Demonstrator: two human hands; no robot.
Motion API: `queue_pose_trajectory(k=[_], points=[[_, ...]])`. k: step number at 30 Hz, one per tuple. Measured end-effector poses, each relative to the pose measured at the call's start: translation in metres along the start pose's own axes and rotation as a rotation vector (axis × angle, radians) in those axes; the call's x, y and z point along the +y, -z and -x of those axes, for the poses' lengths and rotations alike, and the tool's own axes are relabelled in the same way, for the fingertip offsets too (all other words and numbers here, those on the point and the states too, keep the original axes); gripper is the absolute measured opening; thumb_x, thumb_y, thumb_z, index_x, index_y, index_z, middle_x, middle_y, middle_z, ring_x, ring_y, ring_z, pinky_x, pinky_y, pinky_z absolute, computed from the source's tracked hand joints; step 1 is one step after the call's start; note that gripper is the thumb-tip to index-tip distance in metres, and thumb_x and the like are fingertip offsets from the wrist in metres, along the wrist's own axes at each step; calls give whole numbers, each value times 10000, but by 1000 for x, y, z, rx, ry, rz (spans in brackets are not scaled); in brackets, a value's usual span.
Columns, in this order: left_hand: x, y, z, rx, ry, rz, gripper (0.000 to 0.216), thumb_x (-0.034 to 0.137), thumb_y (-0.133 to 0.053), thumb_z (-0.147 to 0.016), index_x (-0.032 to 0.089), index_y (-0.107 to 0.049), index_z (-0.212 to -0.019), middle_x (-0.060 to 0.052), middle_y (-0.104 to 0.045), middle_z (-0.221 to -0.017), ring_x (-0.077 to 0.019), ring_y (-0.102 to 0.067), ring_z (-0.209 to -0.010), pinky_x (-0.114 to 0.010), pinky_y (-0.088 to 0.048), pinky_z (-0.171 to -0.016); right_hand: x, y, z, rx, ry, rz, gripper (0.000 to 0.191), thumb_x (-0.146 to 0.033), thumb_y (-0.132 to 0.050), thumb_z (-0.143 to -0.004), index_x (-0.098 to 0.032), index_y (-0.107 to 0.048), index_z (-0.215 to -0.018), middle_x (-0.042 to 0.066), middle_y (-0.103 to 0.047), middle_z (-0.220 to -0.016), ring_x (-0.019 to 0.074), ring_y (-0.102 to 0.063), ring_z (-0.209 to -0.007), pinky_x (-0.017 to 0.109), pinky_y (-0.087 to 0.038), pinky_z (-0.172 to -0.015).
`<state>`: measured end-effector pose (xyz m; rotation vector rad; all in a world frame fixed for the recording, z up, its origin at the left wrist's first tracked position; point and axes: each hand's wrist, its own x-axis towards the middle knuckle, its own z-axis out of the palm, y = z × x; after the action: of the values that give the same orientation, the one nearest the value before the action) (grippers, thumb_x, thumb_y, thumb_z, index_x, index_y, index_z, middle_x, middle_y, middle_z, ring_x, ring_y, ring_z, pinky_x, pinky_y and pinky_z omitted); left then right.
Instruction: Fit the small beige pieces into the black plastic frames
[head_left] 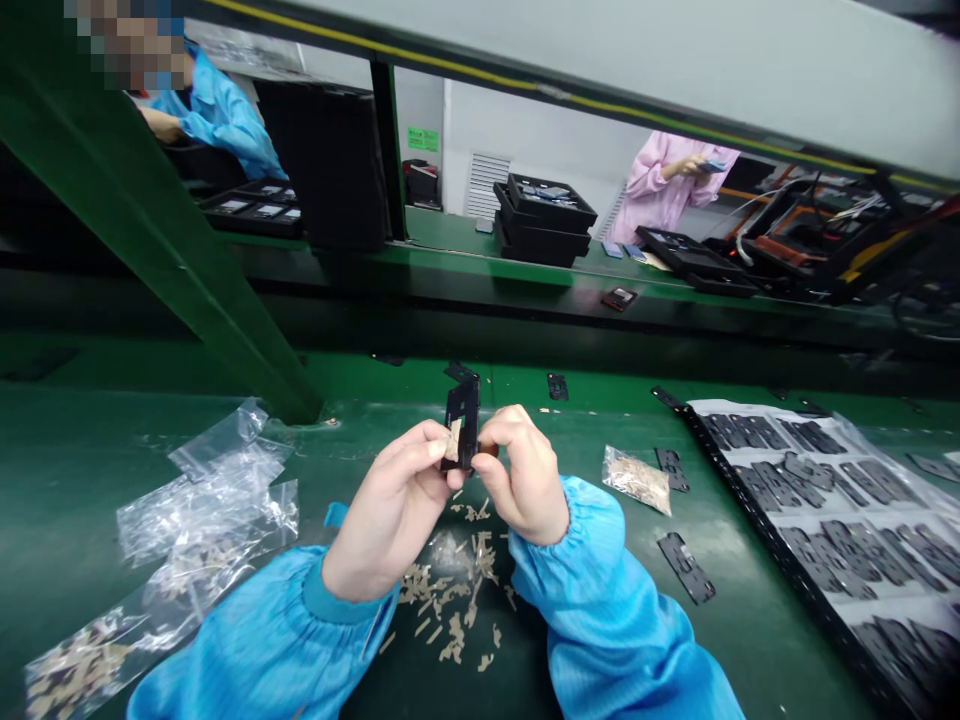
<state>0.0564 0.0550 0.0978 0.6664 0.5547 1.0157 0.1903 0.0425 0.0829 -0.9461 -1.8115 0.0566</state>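
1. A small black part (462,432) stands upright above the green worktop (90,460), pinched from both sides.
2. The left hand (390,510) grips it and a tan strip (453,440); the right hand (525,480) clamps its other edge.
3. Tan scraps (457,590) lie below; a tray (825,510) sits right.

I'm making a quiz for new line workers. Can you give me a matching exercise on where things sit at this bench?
Things:
1. black part
2. empty clear bags
3. tray of black parts
4. tan scraps

Places:
A. far right of the bench
B. on the bench below the hands
C. pinched between left hand and right hand
D. left of the hands

Pairs: 1-C, 2-D, 3-A, 4-B
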Motion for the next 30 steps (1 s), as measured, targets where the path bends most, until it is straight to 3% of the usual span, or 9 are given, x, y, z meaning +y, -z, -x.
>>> queue_pose_trajectory(k=[10, 15, 20, 25, 30], points=[[-3, 0, -1, -5, 48, 77, 121, 149, -570, -720, 136, -577, -600, 23, -484, -635, -61, -460, -578, -167, -448, -540, 8, -2, 0, 64, 206, 248, 185, -366, -349, -916, -209, -447, -922, 44, -521, -696, 178, -449, -641, 350, -396, -633], [-1, 0, 2, 1, -25, -25, 107, 182, -587, -716, 147, -567, -616, 18, -492, -636, -76, -456, -594, -176, -424, -530, 10, -1, -3, 17, 144, 168, 286, -488, -486, -839, -204, -450, -831, 23, -499, -658, 160, -450, -616, 310, -372, -580], [0, 3, 6, -71, -247, -229, 99, 200, -584, -753, 169, -580, -659, 23, -510, -649, -79, -481, -572, -197, -395, -524, 3, 6, -6, -82, 59, -144, 315, -449, -580, -787, -203, -409, -690, -7, -455, -604, 127, -422, -567, 278, -347, -540], [-4, 12, 8, -116, -534, -544, 152, 184, -508, -831, 187, -565, -691, 12, -517, -676, -117, -501, -677, -255, -397, -638, 1, 10, -4, -160, -23, -396, 259, -351, -361, -886, -187, -434, -698, 24, -467, -642, 141, -445, -601, 297, -374, -563], [-5, 13, 11, -70, -704, -802, 139, 121, -494, -827, 194, -556, -726, 17, -513, -699, -113, -493, -672, -250, -386, -595, 0, 7, -2, -136, -80, -372, 259, -255, -329, -897, -191, -396, -655, 13, -422, -628, 133, -412, -593, 286, -349, -551]])
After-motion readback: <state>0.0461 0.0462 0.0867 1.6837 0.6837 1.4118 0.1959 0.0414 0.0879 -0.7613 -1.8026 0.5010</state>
